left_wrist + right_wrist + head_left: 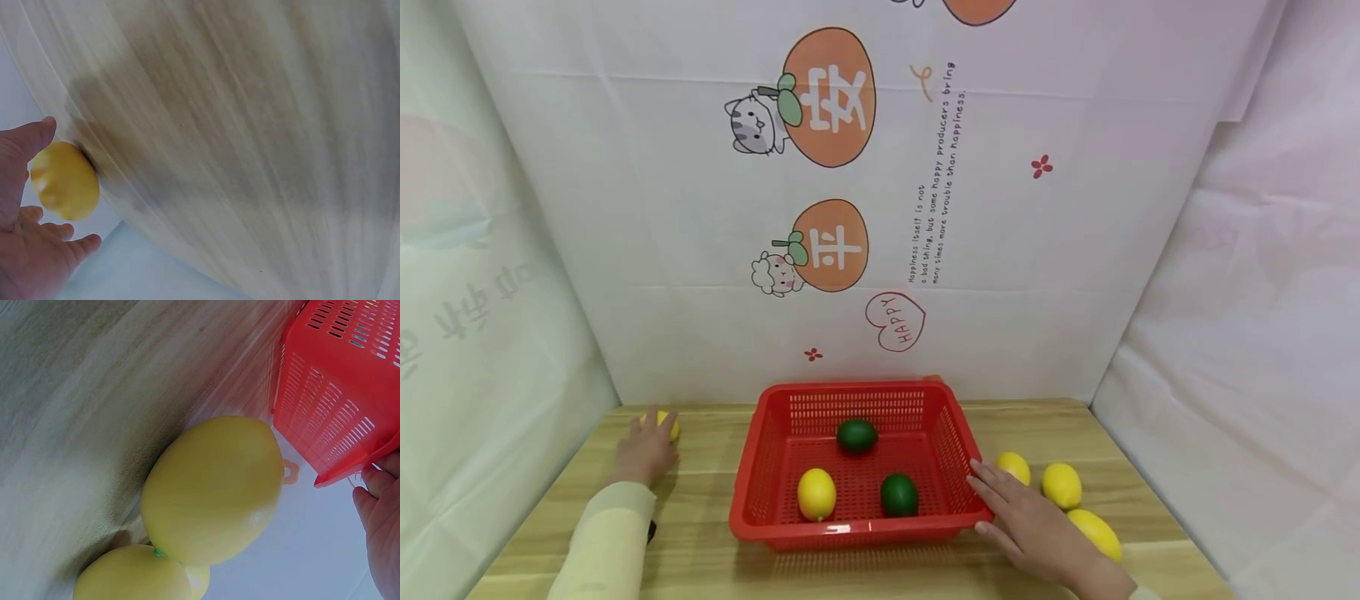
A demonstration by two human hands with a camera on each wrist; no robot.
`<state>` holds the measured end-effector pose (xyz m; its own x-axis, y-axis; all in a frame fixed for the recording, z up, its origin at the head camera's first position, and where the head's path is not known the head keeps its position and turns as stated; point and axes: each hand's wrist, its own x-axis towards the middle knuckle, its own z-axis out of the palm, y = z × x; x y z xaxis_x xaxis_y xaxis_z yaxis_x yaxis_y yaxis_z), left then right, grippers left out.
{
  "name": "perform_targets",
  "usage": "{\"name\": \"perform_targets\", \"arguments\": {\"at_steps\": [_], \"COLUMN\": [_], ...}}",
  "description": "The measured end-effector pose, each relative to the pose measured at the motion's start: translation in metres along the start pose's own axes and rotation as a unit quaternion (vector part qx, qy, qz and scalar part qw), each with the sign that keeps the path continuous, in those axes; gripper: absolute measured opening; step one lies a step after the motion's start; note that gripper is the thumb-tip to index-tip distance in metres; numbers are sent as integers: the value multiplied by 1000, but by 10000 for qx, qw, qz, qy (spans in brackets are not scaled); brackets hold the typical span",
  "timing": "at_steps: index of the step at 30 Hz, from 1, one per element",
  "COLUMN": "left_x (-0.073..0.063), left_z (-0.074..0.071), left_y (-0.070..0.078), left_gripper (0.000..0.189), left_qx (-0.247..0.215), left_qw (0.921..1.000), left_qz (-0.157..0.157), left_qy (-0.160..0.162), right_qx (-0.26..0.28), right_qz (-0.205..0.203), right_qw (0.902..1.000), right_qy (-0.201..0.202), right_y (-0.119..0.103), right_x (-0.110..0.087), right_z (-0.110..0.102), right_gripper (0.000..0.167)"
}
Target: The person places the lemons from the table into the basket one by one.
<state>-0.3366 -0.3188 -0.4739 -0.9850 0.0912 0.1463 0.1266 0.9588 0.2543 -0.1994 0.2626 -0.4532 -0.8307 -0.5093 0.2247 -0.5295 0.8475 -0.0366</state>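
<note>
At the table's far left corner, my left hand point(643, 451) reaches over a yellow lemon point(673, 428). In the left wrist view, the thumb and spread fingers stand on either side of that lemon point(65, 182), without a visible squeeze. My right hand point(1039, 527) rests its outstretched fingers on the right rim of a red plastic basket point(820, 529). Inside the basket lie one lemon point(817, 495) and two dark green fruits, one at the back point(857, 435) and one near the front point(899, 496).
Right of the basket, beside my right hand, lie three lemons: one partly hidden by the fingers point(1013, 467), one behind point(1062, 486), one nearer point(1097, 533). A printed white cloth point(985, 333) hangs behind the wooden table point(700, 500), with white sheets on both sides.
</note>
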Motion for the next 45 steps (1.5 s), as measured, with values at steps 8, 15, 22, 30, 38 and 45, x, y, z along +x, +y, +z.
{"name": "perform_targets", "arguments": {"at_steps": [8, 15, 22, 30, 38, 45], "left_x": [0, 3, 4, 3, 5, 6], "left_z": [0, 3, 5, 3, 7, 10], "left_y": [-5, -8, -12, -8, -10, -11], "left_gripper": [64, 45, 47, 45, 43, 40], "left_qx": [71, 352, 404, 670, 695, 655], "left_qw": [9999, 9993, 9989, 9973, 9968, 9969], "left_qz": [4, 89, 114, 172, 178, 147], "left_qy": [-156, 125, 197, 257, 365, 420], "right_qx": [26, 29, 8, -10, -23, 2], "right_qz": [-91, -17, -10, 8, 35, 79], "right_qw": [9999, 10000, 10000, 10000, 10000, 10000], "right_qy": [48, 40, -9, -17, -25, -45], "right_y": [-2, -1, -1, 0, 0, 0], "right_x": [1, 1, 0, 0, -1, 0], "right_z": [-1, -2, -1, -1, -1, 0], "right_gripper": [61, 61, 61, 63, 63, 63]}}
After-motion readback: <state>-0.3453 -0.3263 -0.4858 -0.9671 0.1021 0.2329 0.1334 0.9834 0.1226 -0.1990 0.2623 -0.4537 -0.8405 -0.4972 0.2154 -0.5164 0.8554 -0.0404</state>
